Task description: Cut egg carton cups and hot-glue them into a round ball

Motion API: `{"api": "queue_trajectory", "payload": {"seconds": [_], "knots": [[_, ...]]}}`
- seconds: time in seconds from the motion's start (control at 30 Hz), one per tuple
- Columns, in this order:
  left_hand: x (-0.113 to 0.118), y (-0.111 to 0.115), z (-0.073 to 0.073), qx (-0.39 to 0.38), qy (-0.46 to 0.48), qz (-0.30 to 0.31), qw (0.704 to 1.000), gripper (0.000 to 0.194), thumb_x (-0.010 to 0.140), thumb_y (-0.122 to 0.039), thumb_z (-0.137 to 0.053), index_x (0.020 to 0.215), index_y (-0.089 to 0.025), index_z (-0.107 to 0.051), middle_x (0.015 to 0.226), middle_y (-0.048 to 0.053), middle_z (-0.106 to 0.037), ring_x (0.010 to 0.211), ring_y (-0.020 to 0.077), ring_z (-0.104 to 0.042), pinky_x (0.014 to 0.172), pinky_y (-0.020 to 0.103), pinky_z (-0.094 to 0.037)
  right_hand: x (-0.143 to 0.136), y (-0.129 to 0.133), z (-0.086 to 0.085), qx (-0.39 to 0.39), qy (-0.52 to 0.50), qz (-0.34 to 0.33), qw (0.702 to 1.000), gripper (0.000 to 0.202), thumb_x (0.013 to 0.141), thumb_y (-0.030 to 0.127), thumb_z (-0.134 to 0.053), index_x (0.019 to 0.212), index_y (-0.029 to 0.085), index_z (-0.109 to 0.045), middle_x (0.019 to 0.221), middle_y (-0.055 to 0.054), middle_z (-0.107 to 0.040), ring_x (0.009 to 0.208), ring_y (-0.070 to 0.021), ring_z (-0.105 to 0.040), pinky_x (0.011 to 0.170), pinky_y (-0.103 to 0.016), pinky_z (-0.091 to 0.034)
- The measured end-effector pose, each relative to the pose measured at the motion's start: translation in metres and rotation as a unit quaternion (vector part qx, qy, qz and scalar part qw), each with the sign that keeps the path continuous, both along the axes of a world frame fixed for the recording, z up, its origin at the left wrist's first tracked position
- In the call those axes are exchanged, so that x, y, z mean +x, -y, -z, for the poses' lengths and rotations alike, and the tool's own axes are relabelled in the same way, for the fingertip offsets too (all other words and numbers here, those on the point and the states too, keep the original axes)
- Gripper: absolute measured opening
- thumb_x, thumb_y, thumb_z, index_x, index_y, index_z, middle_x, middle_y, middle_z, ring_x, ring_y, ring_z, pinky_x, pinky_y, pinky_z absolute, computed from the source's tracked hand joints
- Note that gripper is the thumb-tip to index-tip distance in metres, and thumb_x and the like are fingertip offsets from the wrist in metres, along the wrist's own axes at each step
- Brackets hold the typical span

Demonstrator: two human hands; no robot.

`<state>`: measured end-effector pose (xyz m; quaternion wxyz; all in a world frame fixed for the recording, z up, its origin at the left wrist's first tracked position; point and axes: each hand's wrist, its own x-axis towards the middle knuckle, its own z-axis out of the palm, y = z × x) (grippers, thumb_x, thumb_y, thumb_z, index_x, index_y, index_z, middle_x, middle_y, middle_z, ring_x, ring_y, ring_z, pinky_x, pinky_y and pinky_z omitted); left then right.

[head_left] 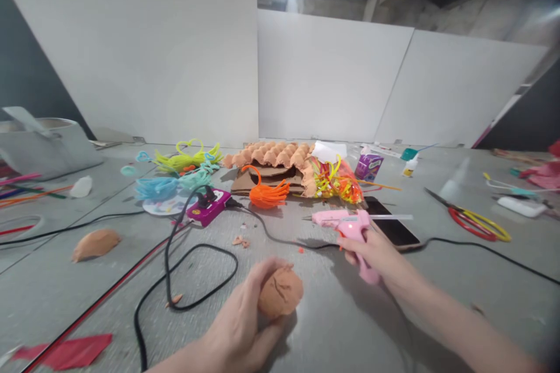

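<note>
My left hand [247, 317] is closed around a rounded, peach-coloured piece [282, 292] with a rough edge and a dark crease across its face. It looks like a cup cut from the egg carton [275, 154] further back. In my right hand [370, 250] is a pink glue gun [343, 221], gripped by its handle. Its nozzle points left, and a clear glue stick [394, 217] sticks out of its rear. Beyond the left hand, small peach scraps [240, 242] lie on the table. Behind the glue gun rests a dark phone [391, 224].
A purple power strip [209, 208] with looping black cables [199, 306] occupies the left centre. An orange pipe-cleaner figure [266, 193] stands before the cardboard. Scissors [470, 221] lie open at right. Another peach piece [96, 243] and red fabric [65, 352] lie left.
</note>
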<state>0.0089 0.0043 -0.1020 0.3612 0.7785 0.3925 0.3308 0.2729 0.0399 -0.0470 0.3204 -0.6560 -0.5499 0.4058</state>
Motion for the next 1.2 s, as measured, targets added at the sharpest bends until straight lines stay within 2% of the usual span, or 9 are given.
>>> {"api": "queue_trajectory", "payload": {"seconds": [0.27, 0.37, 0.47, 0.53, 0.6, 0.73, 0.8, 0.9, 1.2], "knots": [[0.000, 0.003, -0.003, 0.057, 0.037, -0.024, 0.997, 0.053, 0.082, -0.018, -0.061, 0.129, -0.029, -0.038, 0.129, 0.011, -0.055, 0.117, 0.0317, -0.053, 0.097, 0.047, -0.039, -0.028, -0.013, 0.003, 0.010, 0.072, -0.030, 0.997, 0.005, 0.079, 0.023, -0.053, 0.078, 0.019, -0.051, 0.068, -0.001, -0.064, 0.060, -0.0126, -0.061, 0.054, -0.021, -0.043], [0.003, 0.003, -0.007, 0.073, 0.026, -0.045, 0.996, 0.053, 0.082, -0.018, -0.060, 0.127, -0.029, -0.036, 0.126, 0.011, -0.057, 0.115, 0.0307, -0.055, 0.094, 0.045, -0.043, -0.023, -0.016, 0.000, 0.026, 0.129, -0.046, 0.990, 0.012, 0.080, 0.030, -0.055, 0.076, 0.018, -0.054, 0.074, -0.005, -0.067, 0.067, -0.0173, -0.064, 0.057, -0.025, -0.044], [0.007, 0.002, -0.009, 0.111, 0.013, -0.068, 0.991, 0.055, 0.081, -0.014, -0.057, 0.128, -0.029, -0.031, 0.123, 0.011, -0.058, 0.111, 0.0287, -0.059, 0.090, 0.043, -0.048, -0.016, -0.011, -0.008, 0.054, 0.211, -0.027, 0.976, 0.025, 0.079, 0.041, -0.057, 0.069, 0.018, -0.056, 0.066, -0.008, -0.064, 0.070, -0.0252, -0.063, 0.064, -0.033, -0.043], [0.009, 0.002, -0.009, 0.144, 0.009, -0.080, 0.986, 0.058, 0.079, -0.011, -0.054, 0.128, -0.029, -0.028, 0.120, 0.010, -0.059, 0.107, 0.0269, -0.062, 0.085, 0.042, -0.052, -0.019, -0.001, -0.014, 0.080, 0.248, -0.011, 0.965, 0.030, 0.080, 0.045, -0.055, 0.078, 0.016, -0.058, 0.069, -0.010, -0.064, 0.077, -0.0287, -0.062, 0.070, -0.038, -0.043], [0.011, 0.002, -0.008, 0.174, 0.007, -0.094, 0.980, 0.059, 0.078, -0.010, -0.052, 0.128, -0.028, -0.027, 0.116, 0.010, -0.060, 0.102, 0.0253, -0.064, 0.081, 0.040, -0.055, -0.031, 0.015, -0.019, 0.101, 0.225, -0.020, 0.969, 0.037, 0.082, 0.047, -0.053, 0.099, 0.015, -0.057, 0.084, -0.011, -0.066, 0.085, -0.0271, -0.062, 0.076, -0.038, -0.045], [0.010, 0.005, -0.005, 0.229, 0.004, -0.105, 0.968, 0.060, 0.076, -0.010, -0.052, 0.129, -0.024, -0.028, 0.116, 0.012, -0.061, 0.100, 0.0246, -0.066, 0.080, 0.038, -0.057, -0.069, 0.049, -0.022, 0.079, 0.026, -0.109, 0.991, 0.075, 0.072, 0.043, -0.067, 0.135, 0.021, -0.034, 0.117, -0.009, -0.058, 0.101, -0.0216, -0.060, 0.084, -0.033, -0.049], [0.009, 0.006, -0.006, 0.257, 0.010, -0.098, 0.961, 0.063, 0.075, -0.010, -0.052, 0.131, -0.023, -0.028, 0.116, 0.013, -0.061, 0.100, 0.0250, -0.066, 0.080, 0.037, -0.058, -0.084, 0.059, -0.021, 0.054, 0.004, -0.115, 0.992, 0.079, 0.066, 0.036, -0.072, 0.134, 0.021, -0.035, 0.117, -0.009, -0.059, 0.104, -0.0232, -0.059, 0.087, -0.034, -0.048], [0.010, 0.008, -0.010, 0.283, 0.023, -0.096, 0.954, 0.062, 0.075, -0.007, -0.050, 0.131, -0.022, -0.029, 0.113, 0.013, -0.063, 0.096, 0.0235, -0.068, 0.079, 0.034, -0.059, -0.093, 0.061, -0.018, 0.057, -0.015, -0.086, 0.995, 0.066, 0.064, 0.028, -0.071, 0.124, 0.021, -0.045, 0.113, -0.008, -0.061, 0.106, -0.0247, -0.059, 0.088, -0.035, -0.049], [0.014, 0.008, -0.012, 0.288, 0.021, -0.120, 0.950, 0.056, 0.073, -0.009, -0.049, 0.126, -0.021, -0.038, 0.107, 0.011, -0.066, 0.092, 0.0225, -0.069, 0.077, 0.034, -0.060, -0.090, 0.055, -0.015, 0.070, -0.140, -0.087, 0.984, 0.052, 0.067, 0.024, -0.066, 0.114, 0.020, -0.045, 0.107, -0.006, -0.063, 0.102, -0.0201, -0.062, 0.087, -0.032, -0.051]]}}
